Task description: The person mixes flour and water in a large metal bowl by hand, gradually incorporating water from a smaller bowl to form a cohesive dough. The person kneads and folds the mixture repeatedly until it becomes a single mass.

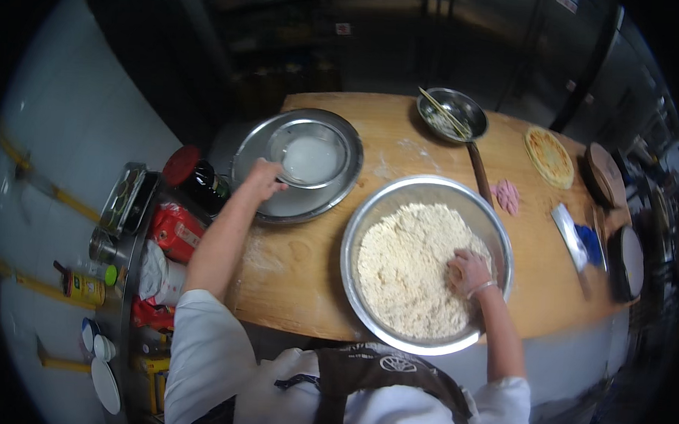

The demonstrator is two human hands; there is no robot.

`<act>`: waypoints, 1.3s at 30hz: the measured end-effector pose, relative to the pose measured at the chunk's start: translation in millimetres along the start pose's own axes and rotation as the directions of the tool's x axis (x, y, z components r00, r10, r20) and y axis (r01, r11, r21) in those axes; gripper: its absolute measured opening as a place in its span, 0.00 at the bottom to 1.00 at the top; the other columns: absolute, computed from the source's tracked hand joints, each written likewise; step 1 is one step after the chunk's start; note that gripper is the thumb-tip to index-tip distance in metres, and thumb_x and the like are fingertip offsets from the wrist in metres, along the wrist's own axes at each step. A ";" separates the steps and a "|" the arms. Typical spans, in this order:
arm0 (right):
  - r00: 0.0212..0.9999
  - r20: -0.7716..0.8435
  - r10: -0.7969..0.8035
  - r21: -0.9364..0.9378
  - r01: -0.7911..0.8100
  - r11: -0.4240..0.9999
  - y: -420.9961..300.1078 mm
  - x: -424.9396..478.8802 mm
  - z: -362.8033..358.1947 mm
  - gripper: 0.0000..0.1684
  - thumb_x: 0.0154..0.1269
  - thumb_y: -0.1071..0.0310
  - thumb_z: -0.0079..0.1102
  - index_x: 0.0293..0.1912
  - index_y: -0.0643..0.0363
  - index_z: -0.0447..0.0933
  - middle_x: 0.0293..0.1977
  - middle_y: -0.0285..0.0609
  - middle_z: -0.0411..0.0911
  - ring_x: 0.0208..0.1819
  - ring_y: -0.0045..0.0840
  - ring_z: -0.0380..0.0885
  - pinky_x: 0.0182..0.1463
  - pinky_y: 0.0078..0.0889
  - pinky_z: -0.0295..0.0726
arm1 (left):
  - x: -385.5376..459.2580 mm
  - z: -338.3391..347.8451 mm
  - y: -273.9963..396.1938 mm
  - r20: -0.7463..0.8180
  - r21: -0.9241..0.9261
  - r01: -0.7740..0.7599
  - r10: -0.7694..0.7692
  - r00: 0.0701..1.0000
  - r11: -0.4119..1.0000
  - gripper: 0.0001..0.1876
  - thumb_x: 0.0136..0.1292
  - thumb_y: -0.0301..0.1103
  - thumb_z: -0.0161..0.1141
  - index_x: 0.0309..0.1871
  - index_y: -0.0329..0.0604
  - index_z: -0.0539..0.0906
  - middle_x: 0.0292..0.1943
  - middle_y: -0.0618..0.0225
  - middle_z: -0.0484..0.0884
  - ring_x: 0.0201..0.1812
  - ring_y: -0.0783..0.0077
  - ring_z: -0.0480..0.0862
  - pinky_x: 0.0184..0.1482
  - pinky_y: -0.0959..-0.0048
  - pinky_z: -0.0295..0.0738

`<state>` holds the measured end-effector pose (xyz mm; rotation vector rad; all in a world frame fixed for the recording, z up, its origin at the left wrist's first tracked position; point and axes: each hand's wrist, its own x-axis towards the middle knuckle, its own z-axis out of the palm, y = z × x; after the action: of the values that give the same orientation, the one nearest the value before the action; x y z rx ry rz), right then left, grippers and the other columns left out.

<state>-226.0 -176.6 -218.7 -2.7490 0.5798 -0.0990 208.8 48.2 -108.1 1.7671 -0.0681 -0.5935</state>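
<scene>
A large metal bowl of crumbly, pale flour mixture sits at the table's front edge. My right hand, with a band at the wrist, is in the mixture at the bowl's right side, fingers curled; whether it grips any is hidden. To the left, my left hand grips the near left rim of a smaller metal bowl with whitish liquid in it. That bowl is in or just over a wide metal basin; I cannot tell if they touch.
Behind the large bowl are a metal bowl with chopsticks and a rolling pin. A flatbread, a pink cloth-like item and a wide-bladed knife lie right. Jars and red bags crowd the left side.
</scene>
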 end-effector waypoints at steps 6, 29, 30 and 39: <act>1.000 -0.008 -0.013 -0.037 0.013 0.999 -4.5 8.1 6.4 0.16 0.45 0.61 0.59 0.38 0.49 0.77 0.49 0.38 0.71 0.53 0.34 0.68 0.54 0.43 0.64 | -28.7 -23.6 0.0 0.232 0.046 -0.052 0.040 0.972 0.998 0.14 0.52 0.23 0.52 0.42 0.30 0.69 0.28 0.57 0.75 0.17 0.68 0.76 0.14 0.78 0.71; 0.893 -0.447 0.057 0.095 -0.016 0.995 1.4 9.0 3.4 0.11 0.49 0.71 0.59 0.36 0.59 0.73 0.41 0.46 0.73 0.45 0.40 0.72 0.48 0.38 0.73 | -158.4 57.8 -21.3 0.451 0.368 -0.218 0.032 0.892 0.904 0.16 0.52 0.20 0.48 0.46 0.26 0.72 0.29 0.56 0.78 0.18 0.71 0.78 0.13 0.79 0.74; 0.891 -0.450 0.062 0.108 -0.014 0.994 0.5 9.1 3.2 0.12 0.49 0.71 0.59 0.36 0.59 0.73 0.41 0.46 0.73 0.45 0.40 0.72 0.48 0.38 0.73 | -154.8 56.3 -19.1 0.431 0.382 -0.232 0.049 0.901 0.895 0.15 0.52 0.20 0.48 0.46 0.26 0.72 0.29 0.55 0.78 0.18 0.71 0.78 0.13 0.78 0.74; 0.790 -0.600 0.125 0.131 -0.058 0.990 -4.9 8.2 -7.5 0.11 0.51 0.71 0.57 0.38 0.60 0.73 0.43 0.47 0.72 0.46 0.40 0.71 0.48 0.38 0.72 | -131.4 74.4 -3.8 0.357 0.342 -0.269 0.140 0.923 0.900 0.15 0.54 0.21 0.48 0.46 0.27 0.72 0.31 0.57 0.79 0.20 0.71 0.78 0.13 0.79 0.73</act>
<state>-217.7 -177.9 -210.0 -2.5425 0.8359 -0.9944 62.3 28.8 -77.0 1.9898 -0.6374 -0.7460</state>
